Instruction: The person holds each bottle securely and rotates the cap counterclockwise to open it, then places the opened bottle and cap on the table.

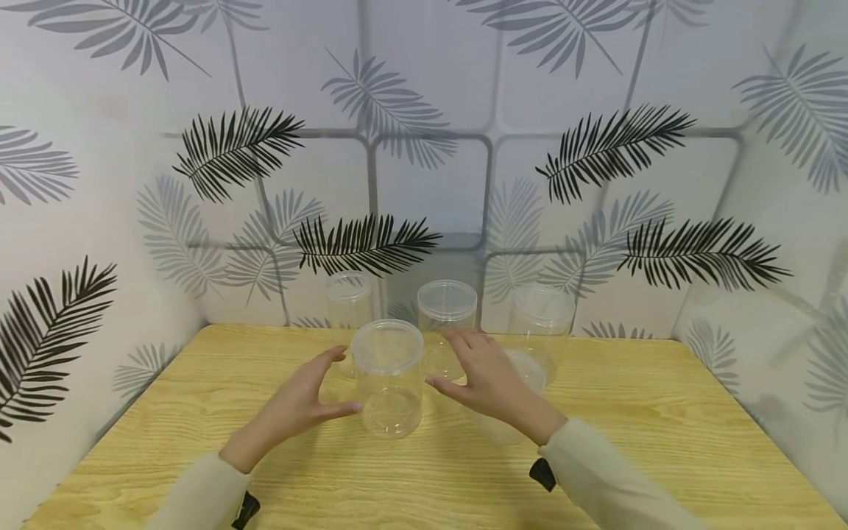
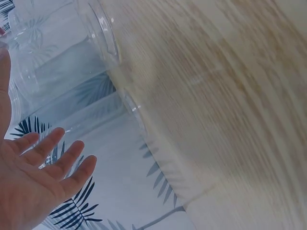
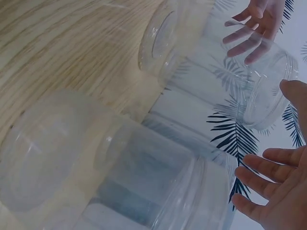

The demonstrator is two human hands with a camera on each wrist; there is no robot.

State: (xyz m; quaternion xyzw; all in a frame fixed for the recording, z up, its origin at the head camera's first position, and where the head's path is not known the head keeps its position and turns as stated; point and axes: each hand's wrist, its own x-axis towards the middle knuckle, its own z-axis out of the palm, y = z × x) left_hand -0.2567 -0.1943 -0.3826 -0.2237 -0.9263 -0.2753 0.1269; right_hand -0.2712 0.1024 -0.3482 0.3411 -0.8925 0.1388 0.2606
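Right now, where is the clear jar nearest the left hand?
In the head view, the jar stands just left of centre on the table, between the left hand and right hand.

Pale-sleeved arms (image 1: 612,471) stretch from the frame's lower left and lower right, the bare left hand (image 1: 297,401) and bare right hand (image 1: 486,377) facing near centre, fingers (image 2: 72,154) loosely spread, thumbs apart

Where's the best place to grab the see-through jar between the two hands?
Probably around the middle of the jar, with the left hand coming from the left and the right hand from the right. It stands upright, its round body shows no handle, and other jars stand behind it, so its sides look easiest.
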